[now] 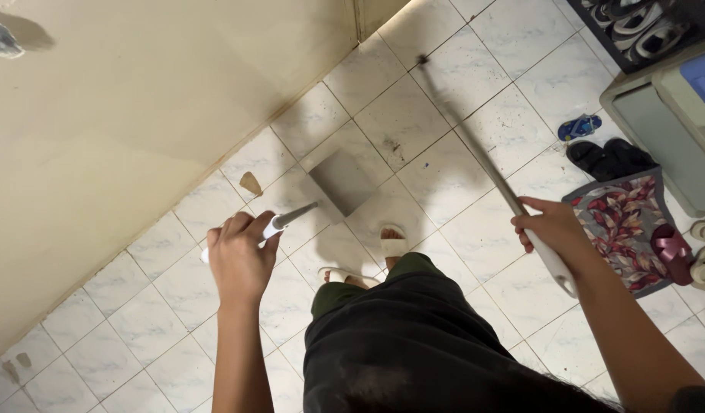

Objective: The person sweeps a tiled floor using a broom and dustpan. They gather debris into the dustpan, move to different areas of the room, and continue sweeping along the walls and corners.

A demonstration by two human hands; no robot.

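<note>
I see no packages, labels, signs or screens anywhere in this view.
</note>
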